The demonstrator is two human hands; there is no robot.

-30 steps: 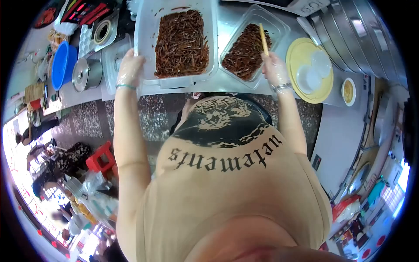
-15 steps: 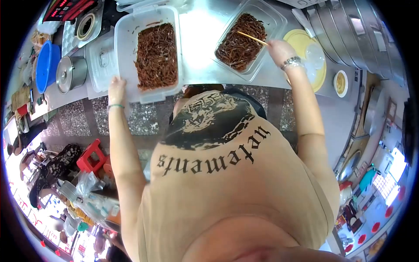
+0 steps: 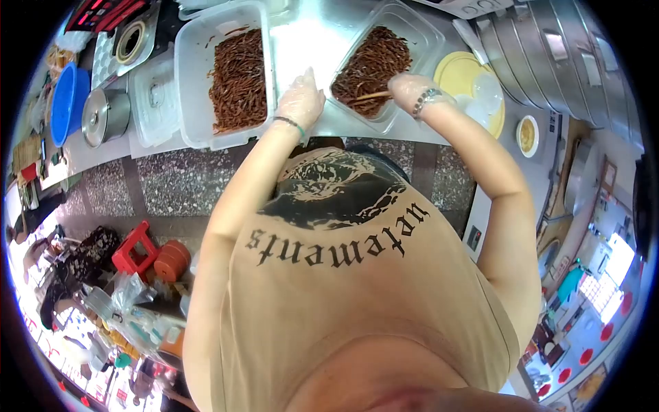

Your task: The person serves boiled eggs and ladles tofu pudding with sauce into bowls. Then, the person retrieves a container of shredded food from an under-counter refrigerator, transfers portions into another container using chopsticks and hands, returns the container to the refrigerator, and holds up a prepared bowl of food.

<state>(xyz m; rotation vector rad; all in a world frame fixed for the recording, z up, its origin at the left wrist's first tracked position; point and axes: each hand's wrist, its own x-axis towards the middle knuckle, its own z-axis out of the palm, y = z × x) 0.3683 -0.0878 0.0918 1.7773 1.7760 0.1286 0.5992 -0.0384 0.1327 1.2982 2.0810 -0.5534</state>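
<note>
"Clear plastic, sm. tub point(image 3: 424, 44): where is it, and what's the grip status?"

"Sm. tub sits on the metal counter point(image 3: 302, 41), angled, ahead and to the R. Operator's R hand point(image 3: 408, 89) is clenched round a stick point(image 3: 374, 96), tip down in the brown strips point(image 3: 374, 58). L hand point(image 3: 302, 96) is released: nothing seen in it, positioned btwn sm. tub and lg. tub point(image 3: 195, 89). Contact w/ lg. tub: can't tell."

"Step looks like working the strips w/ the stick. Best method?"

"Judged so. Proc.: (1) brace sm. tub's near wall w/ L hand; a light tub is likely to skid on smooth metal. (2) Insert stick low, lift and fold; don't press, as strips may break or mat. (3) Work corners first, then middle. (4) Use short strokes, so nothing flicks over the edge."

"Qty check?"

"Tubs w/ strips: 2, i.e. 1 sm., 1 lg. Stick: 1 visible; can't rule out a 2nd alongside. Gloved hands: 2. Yellow plate point(image 3: 453, 69): 1, w/ approx. 2 pale dishes point(image 3: 487, 93) on it, partly hidden by the R arm. White bowl point(image 3: 528, 152) w/ yellow contents: 1. Blue basin point(image 3: 68, 103): 1. Lidded pot point(image 3: 117, 113): 1."
</note>
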